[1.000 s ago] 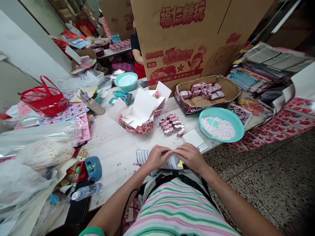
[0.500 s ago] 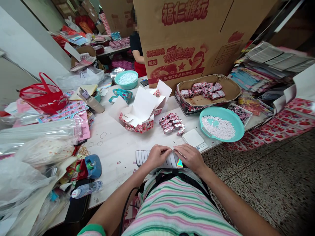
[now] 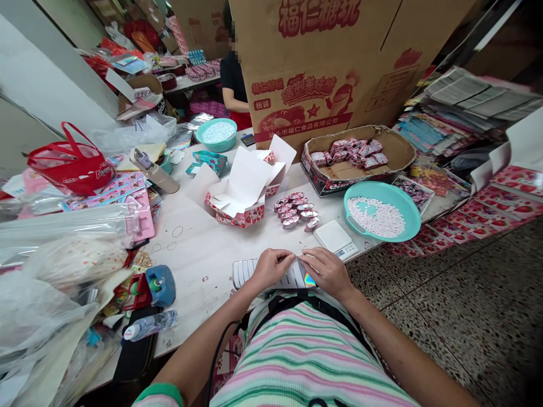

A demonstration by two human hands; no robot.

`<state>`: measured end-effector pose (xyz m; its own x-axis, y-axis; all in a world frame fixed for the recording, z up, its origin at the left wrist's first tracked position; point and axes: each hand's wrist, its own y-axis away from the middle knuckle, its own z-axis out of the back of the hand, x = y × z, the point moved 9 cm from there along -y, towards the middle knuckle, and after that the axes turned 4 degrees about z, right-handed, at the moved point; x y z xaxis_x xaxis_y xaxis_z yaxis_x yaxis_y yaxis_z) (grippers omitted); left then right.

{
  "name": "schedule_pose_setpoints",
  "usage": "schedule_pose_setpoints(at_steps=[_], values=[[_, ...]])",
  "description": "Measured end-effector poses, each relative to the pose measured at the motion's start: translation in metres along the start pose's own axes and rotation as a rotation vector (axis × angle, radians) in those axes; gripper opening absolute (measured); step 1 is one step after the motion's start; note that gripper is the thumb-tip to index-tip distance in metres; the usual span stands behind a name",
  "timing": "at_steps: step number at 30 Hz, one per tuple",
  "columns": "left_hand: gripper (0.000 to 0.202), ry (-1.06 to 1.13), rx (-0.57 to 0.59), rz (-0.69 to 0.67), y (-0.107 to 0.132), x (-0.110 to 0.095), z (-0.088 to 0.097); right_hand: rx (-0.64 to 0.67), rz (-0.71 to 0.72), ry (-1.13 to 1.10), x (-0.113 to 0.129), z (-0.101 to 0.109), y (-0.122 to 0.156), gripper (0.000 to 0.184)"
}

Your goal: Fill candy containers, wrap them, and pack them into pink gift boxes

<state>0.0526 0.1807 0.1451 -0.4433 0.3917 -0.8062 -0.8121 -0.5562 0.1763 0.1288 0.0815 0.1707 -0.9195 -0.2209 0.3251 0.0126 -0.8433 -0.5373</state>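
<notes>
At the table's front edge, my left hand (image 3: 272, 268) and my right hand (image 3: 327, 273) face each other with fingertips almost meeting. Thumb and fingers are pinched on both; whatever lies between them is too small and hidden to make out. Under them lies a flat silvery-white striped piece (image 3: 245, 272), perhaps wrappers, with a rainbow-shiny patch near my right hand. Just beyond sits a cluster of small pink-and-silver wrapped packs (image 3: 296, 210). A white digital scale (image 3: 335, 236) stands right of them, and a teal basin (image 3: 412, 212) of small pale tablets is farther right.
An opened strawberry-print carton (image 3: 241, 217) stands mid-table. Behind the scale is a cut-down cardboard tray (image 3: 322, 183) with more packs. Tape dispensers (image 3: 161, 285), a water bottle (image 3: 150, 325) and plastic bags crowd the left. Beside a tall cardboard box (image 3: 305, 62), another person (image 3: 235, 85) is partly visible.
The view has shifted very slightly. My right fingers have moved a little, still pinched close to my left fingertips; the things on the table lie as before.
</notes>
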Motion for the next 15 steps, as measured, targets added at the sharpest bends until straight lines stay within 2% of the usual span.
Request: schedule_pose_setpoints(at_steps=[4, 8, 11, 15], values=[[0.034, -0.022, -0.002, -0.019, -0.004, 0.001, -0.002, 0.006, -0.035, -0.056, -0.004, -0.003, -0.004, 0.019], [0.031, -0.01, -0.058, -0.009, -0.014, 0.018, -0.002, 0.024, -0.034, -0.075, -0.004, -0.005, -0.009, 0.018], [0.028, -0.067, -0.105, 0.038, -0.031, 0.048, -0.003, 0.035, -0.03, -0.116, -0.005, -0.005, -0.012, 0.019], [0.031, -0.243, -0.144, 0.276, -0.066, 0.117, -0.001, 0.028, -0.117, -0.224, -0.023, -0.005, -0.017, 0.018]])
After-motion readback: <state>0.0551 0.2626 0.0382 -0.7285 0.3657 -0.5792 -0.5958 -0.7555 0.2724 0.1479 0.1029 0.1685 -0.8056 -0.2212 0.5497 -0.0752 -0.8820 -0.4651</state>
